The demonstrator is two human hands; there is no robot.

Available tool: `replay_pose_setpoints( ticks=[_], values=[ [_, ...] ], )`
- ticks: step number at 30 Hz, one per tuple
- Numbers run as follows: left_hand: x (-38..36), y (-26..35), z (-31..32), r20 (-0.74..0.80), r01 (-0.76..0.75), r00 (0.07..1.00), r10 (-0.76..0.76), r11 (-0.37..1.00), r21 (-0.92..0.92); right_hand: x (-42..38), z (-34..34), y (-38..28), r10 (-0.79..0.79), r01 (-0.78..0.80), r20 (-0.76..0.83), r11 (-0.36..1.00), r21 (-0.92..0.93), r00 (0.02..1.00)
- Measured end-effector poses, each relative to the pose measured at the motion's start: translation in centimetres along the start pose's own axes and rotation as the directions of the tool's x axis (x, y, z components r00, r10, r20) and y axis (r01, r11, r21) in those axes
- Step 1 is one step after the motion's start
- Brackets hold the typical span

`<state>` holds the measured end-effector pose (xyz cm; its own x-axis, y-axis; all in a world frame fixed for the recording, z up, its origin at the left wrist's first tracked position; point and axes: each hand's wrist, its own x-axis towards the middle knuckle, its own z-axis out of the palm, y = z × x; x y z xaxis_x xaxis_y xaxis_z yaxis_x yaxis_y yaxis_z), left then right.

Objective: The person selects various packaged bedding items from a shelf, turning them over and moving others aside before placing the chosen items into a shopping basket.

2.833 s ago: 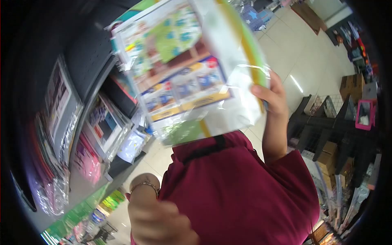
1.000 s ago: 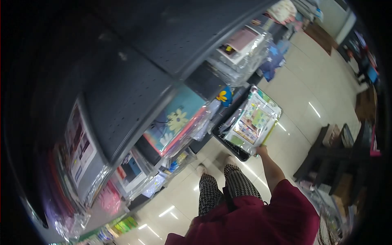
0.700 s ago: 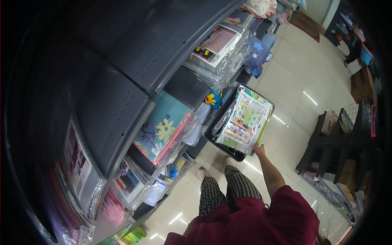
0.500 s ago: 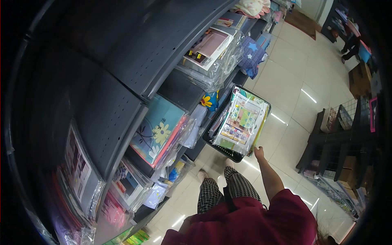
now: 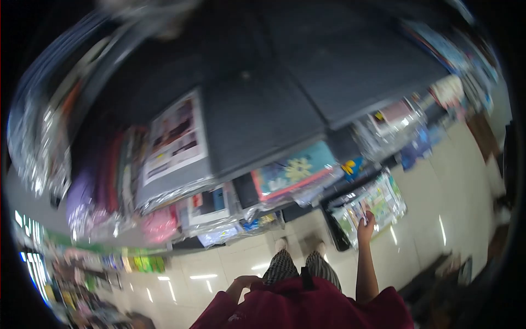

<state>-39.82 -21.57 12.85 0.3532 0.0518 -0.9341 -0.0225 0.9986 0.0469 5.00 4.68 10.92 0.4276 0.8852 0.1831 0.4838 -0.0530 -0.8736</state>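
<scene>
Blur softens the whole view. My right hand [image 5: 366, 222] is over the lower edge of a black basket [image 5: 335, 233] on the floor side of the shelves; its fingers are bent, and what they hold, if anything, is too small to name. Plastic-wrapped printed packs [image 5: 375, 204] fill the basket. My left hand [image 5: 246, 281] is low beside my hip, near the patterned trousers, its fingers smeared and partly hidden. A teal flowered pack [image 5: 296, 171] lies on the shelf left of the basket.
Dark shelves [image 5: 241, 120] span the upper view. A grey pack with a photo label [image 5: 175, 137] stands on them, beside pink packs [image 5: 160, 223]. Pale floor tiles [image 5: 208, 268] run below, and a dark rack [image 5: 438, 274] is at the lower right.
The view has swung left toward the shelves, so the basket now appears lower and farther right. My right hand now overlaps the basket, and my left hand has come into view.
</scene>
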Motion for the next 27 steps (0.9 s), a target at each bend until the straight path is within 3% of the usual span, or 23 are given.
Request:
replay_pose_setpoints(
  ticks=[1,3,6,8,12,17,21,23,24,25,26,27],
  values=[
    [1.3,-0.8,-1.9,0.096,-0.025,0.995,0.009,0.986,0.167,0.8,0.8,-2.7,-0.015,0.005,0.113,0.996,0.086,0.993],
    [2.3,-2.3,-2.1,0.114,-0.083,0.992,0.055,0.964,0.254,2.0,2.5,-7.6,-0.059,-0.02,0.332,0.973,0.229,0.941],
    [3.9,-3.3,-2.4,0.071,-0.152,0.988,0.137,0.937,0.314,1.4,5.1,-17.4,-0.292,0.021,0.477,0.869,0.495,0.829],
    [5.1,-3.6,-2.9,0.049,-0.189,0.982,0.184,0.914,0.358,0.2,6.2,-22.9,-0.36,0.043,0.559,0.866,0.499,0.747],
    [7.4,-3.3,-4.6,0.023,-0.24,0.965,0.26,0.853,0.463,-3.2,7.2,-32.5,-0.452,0.123,0.611,0.856,0.503,0.65],
    [9.6,-1.8,-8.7,0.014,-0.259,0.949,0.314,0.757,0.6,-6.3,9.0,-38.2,-0.489,0.181,0.633,0.854,0.489,0.599],
    [11.2,-0.1,-13.3,0.009,-0.245,0.936,0.353,0.631,0.736,-8.0,10.3,-40.7,-0.614,0.398,0.547,0.787,0.47,0.569],
    [12.3,0.3,-15.1,-0.009,-0.229,0.914,0.407,0.533,0.814,-9.1,9.7,-43.1,-0.578,0.303,0.518,0.798,0.521,0.631],
    [12.9,0.5,-16.0,-0.03,-0.22,0.881,0.473,0.463,0.859,-9.6,9.4,-44.2,-0.556,0.254,0.501,0.797,0.547,0.664],
    [13.3,0.8,-16.6,-0.063,-0.2,0.821,0.567,0.389,0.899,-9.4,9.1,-44.7,-0.597,0.31,0.475,0.774,0.551,0.646],
    [13.7,1.2,-17.5,-0.116,-0.184,0.733,0.671,0.36,0.915,-9.5,9.0,-45.5,-0.616,0.369,0.409,0.759,0.536,0.673],
    [10.9,2.6,-17.1,-0.224,-0.295,0.572,0.789,0.452,0.841,-9.6,9.0,-46.3,-0.637,0.428,0.339,0.74,0.518,0.692]
  ],
)
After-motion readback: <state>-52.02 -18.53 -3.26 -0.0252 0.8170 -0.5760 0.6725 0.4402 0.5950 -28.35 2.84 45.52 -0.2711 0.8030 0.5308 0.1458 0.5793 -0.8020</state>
